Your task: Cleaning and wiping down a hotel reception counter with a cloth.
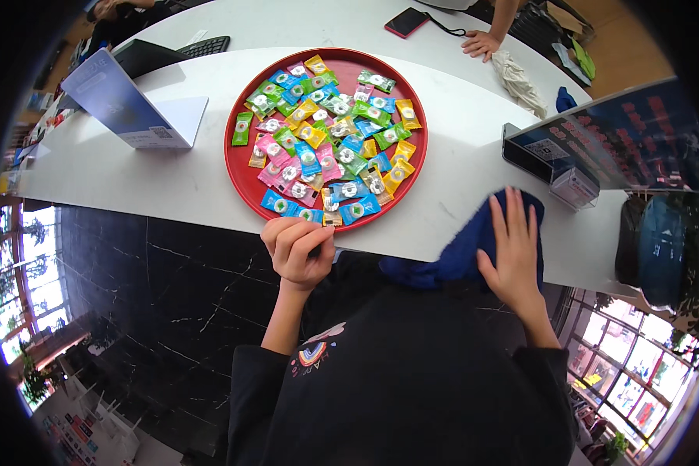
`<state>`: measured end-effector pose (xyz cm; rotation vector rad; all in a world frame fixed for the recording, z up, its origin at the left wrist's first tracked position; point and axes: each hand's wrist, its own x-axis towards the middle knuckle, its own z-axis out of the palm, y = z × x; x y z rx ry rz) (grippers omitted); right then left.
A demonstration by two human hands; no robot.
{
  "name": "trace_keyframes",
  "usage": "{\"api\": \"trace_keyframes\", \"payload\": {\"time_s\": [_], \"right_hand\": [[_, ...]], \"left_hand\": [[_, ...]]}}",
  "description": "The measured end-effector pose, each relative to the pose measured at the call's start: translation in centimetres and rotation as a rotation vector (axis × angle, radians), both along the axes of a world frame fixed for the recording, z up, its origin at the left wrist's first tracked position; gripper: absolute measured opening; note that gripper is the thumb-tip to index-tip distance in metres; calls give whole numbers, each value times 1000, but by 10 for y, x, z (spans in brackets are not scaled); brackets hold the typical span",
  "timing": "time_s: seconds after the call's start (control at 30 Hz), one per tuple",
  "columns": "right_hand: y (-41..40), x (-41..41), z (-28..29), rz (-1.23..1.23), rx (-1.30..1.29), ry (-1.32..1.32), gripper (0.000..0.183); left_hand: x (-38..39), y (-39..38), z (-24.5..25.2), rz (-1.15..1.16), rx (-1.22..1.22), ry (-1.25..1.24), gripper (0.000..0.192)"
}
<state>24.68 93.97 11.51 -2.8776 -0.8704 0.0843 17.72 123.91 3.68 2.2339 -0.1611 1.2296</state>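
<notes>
A round red tray (239, 175) full of wrapped candies (309, 157) in blue, green, yellow and pink sits on the white counter (460, 204). At the tray's near rim is my left hand (299, 251), its fingers curled; whether they pinch the rim is hidden. My right hand (512, 247) lies flat, palm down, on a dark blue cloth (469, 244), with the fingers slightly apart. Part of this cloth hangs over the counter's near edge, between my right hand and my body.
A folded blue sign (134, 110) stands left of the tray. To the right are a large printed sign (617, 140) and a clear card holder (575, 187). Farther back lie a phone (406, 22), a keyboard (207, 46) and a pale cloth (518, 84), near another person's hand (482, 45).
</notes>
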Motion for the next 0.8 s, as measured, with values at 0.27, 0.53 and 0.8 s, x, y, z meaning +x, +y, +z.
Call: {"api": "trace_keyframes", "payload": {"time_s": [0.27,0.53,0.8], "right_hand": [[23,3,-6,68,134,37,68],[2,6,-11,-3,46,-41,74],[23,-8,-3,175,128,88,70]], "left_hand": [[0,2,-5,6,-7,-7,19],[1,-1,-4,2,0,-16,17],[-3,4,-2,1,19,6,14]]}}
